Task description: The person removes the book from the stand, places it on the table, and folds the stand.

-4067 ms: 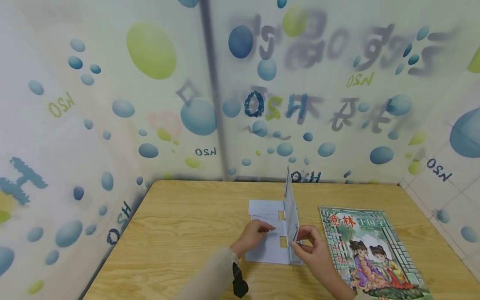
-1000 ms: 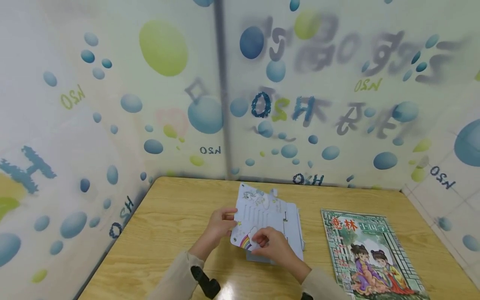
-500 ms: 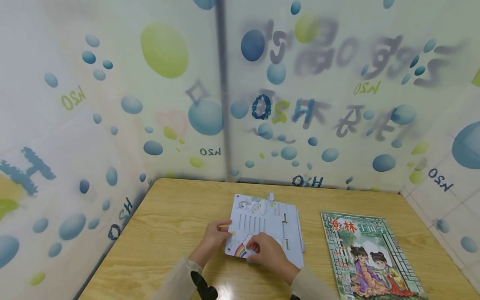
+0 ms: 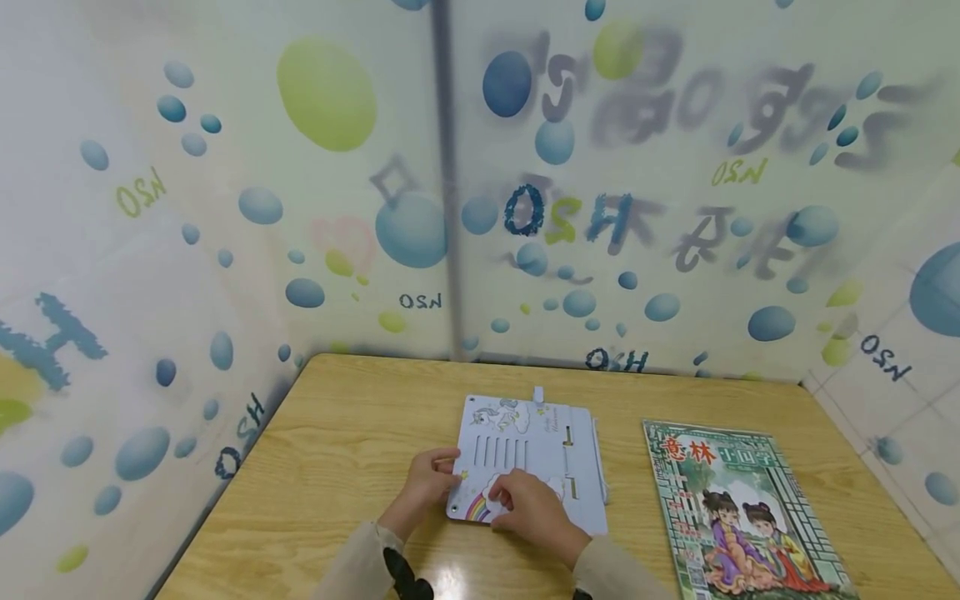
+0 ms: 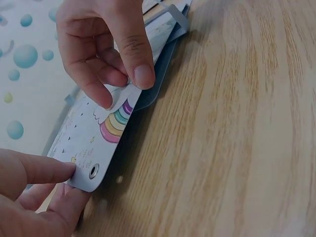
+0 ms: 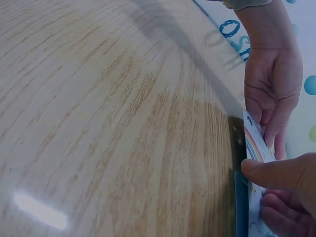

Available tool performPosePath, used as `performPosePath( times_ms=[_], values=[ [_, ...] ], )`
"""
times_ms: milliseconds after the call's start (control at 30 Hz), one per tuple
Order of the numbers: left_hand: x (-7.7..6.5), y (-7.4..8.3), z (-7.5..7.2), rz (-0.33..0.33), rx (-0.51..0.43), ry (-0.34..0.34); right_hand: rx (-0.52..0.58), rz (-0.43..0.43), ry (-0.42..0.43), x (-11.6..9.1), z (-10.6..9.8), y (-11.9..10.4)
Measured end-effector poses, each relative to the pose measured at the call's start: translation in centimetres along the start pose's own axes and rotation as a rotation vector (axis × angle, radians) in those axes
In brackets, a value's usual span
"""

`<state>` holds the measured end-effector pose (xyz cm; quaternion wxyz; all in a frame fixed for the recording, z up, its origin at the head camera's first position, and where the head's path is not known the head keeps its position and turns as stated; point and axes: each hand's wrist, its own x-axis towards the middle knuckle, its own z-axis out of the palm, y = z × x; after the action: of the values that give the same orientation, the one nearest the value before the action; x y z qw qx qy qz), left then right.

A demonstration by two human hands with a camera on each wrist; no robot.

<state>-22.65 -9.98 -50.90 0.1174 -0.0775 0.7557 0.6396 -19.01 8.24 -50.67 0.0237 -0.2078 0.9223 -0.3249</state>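
A white folding book stand (image 4: 543, 446) with a printed unicorn, a rainbow and a row of slots lies almost flat on the wooden table. My left hand (image 4: 426, 485) pinches its left edge near an eyelet corner; in the left wrist view, fingers of this hand (image 5: 34, 197) lie on both sides of the panel. At the front edge, beside the rainbow, my right hand (image 4: 534, 510) holds the panel with its thumb at the edge and its other fingers curled over the printed face. The right wrist view shows the panel (image 6: 253, 138) slightly above a darker lower panel.
A magazine (image 4: 742, 508) with two illustrated figures lies to the right of the stand. The wooden table (image 4: 352, 417) extends to the left and behind. A wall (image 4: 337, 208) with bubble patterns stands beyond the table's back edge.
The stand's panel was upright at the right about four seconds ago. It has swung over to the left and come down nearly flat, both hands lowering with it.
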Motion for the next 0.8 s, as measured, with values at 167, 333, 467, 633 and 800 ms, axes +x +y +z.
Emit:
performPosePath(
  times_ms=[167,333,467,633,800],
  values=[
    [-0.1,-0.2,0.0,0.028,0.001,0.005,0.069,0.0,-0.031,0.1,-0.4,-0.1],
    [0.0,-0.1,0.3,-0.011,0.027,0.028,0.214,-0.005,-0.049,0.0,-2.4,0.6],
    [0.0,0.0,0.5,-0.037,0.051,0.057,0.188,0.016,0.005,-0.7,-4.9,1.5],
    [0.1,0.0,0.3,-0.051,0.061,0.073,0.073,0.113,0.1,-2.5,-7.9,3.0],
    [0.1,-0.1,0.2,-0.049,0.054,0.064,0.053,0.261,0.157,-4.5,-9.5,5.3]
  ],
)
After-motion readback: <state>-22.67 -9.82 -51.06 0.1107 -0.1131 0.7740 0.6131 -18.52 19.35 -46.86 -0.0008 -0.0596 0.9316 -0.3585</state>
